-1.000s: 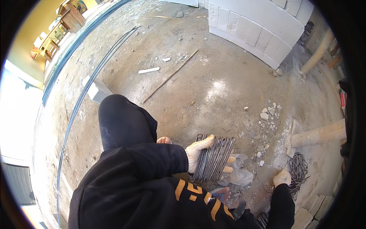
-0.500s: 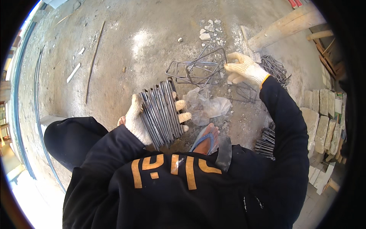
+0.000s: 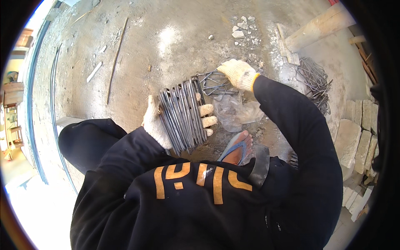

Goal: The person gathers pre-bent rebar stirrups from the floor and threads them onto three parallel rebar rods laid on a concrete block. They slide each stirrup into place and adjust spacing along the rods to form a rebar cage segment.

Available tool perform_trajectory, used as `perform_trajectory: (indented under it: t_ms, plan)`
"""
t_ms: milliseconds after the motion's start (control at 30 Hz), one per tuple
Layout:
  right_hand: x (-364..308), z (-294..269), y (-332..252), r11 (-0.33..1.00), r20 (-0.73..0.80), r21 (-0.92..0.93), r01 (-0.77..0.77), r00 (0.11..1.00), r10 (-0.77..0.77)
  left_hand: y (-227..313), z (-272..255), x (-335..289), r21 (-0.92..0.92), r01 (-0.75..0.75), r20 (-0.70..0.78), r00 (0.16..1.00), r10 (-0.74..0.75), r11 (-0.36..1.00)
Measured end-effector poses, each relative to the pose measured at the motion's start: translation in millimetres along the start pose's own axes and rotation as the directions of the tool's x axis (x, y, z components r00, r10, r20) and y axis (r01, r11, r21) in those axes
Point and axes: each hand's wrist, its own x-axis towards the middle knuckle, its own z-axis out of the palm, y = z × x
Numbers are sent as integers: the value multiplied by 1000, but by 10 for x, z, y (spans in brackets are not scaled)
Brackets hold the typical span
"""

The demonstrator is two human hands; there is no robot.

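A thick bundle of grey steel rebar stirrups (image 3: 180,118) rests in my left hand (image 3: 156,125). The white knit glove closes round the bundle, its fingertips showing on the right side. My right hand (image 3: 239,73), also gloved, is beyond the bundle and to its right. Its fingers pinch a bent steel stirrup (image 3: 209,76), which reaches to the bundle's far end. Loose stirrups (image 3: 217,90) lie on the ground just below that hand, partly overlapping in view, so where the held one ends is hard to make out.
Crumpled clear plastic (image 3: 231,113) lies by my sandalled foot (image 3: 236,150). A tangle of steel wire (image 3: 313,81) sits at the right near a wooden post (image 3: 318,31). Stacked stone blocks (image 3: 354,137) stand at far right. White rubble (image 3: 239,33) and a thin stick (image 3: 116,62) lie ahead.
My right hand has moved left with a stirrup, bringing it from over the loose pile to the bundle's far end. My left hand keeps its hold; the whole view has shifted slightly.
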Motion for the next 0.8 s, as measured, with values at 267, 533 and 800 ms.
perform_trajectory:
  t_ms: [267,533,800]
  plan:
    - [342,552,-358,977,34,-164,-138,989,146,10,-45,67,-76,-5,169,985,18,997]
    - [182,243,-300,930,40,73,-361,933,359,119,-129,114,-92,-86,109,989,96,992]
    - [-130,-484,-477,559,128,730,-393,883,452,222,-181,164,-106,-187,10,982,190,977]
